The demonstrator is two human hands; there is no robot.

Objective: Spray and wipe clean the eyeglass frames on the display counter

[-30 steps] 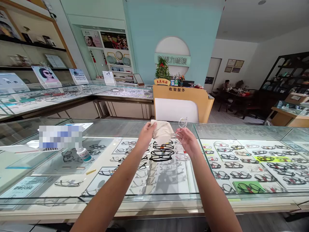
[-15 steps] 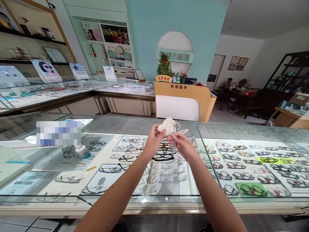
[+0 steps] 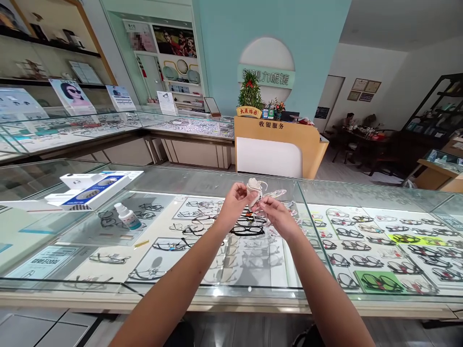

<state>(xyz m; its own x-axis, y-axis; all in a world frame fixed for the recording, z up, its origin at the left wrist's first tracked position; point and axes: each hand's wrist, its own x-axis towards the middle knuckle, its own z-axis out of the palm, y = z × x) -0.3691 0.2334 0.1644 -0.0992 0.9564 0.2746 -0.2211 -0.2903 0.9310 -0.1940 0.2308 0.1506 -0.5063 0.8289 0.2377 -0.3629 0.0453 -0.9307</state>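
A small off-white cloth pouch with thin drawstrings is held up above the glass counter. My left hand is closed on its left side, with the thumb across the cloth. Beside it on the right, the fingertips of my right hand are pinched together at the pouch's cord; the fingers partly hide the cord. Below both hands, black-framed glasses lie in the display counter.
A white spray bottle with a blue-green base stands on the glass to the left. Behind it lies an opened blue and white box. Several rows of glasses fill the case at right. A wooden cashier desk stands beyond.
The pouch has turned in my left hand and looks narrower, with the left fingers more curled. My right hand stays by the cord. The view has tilted slightly down.
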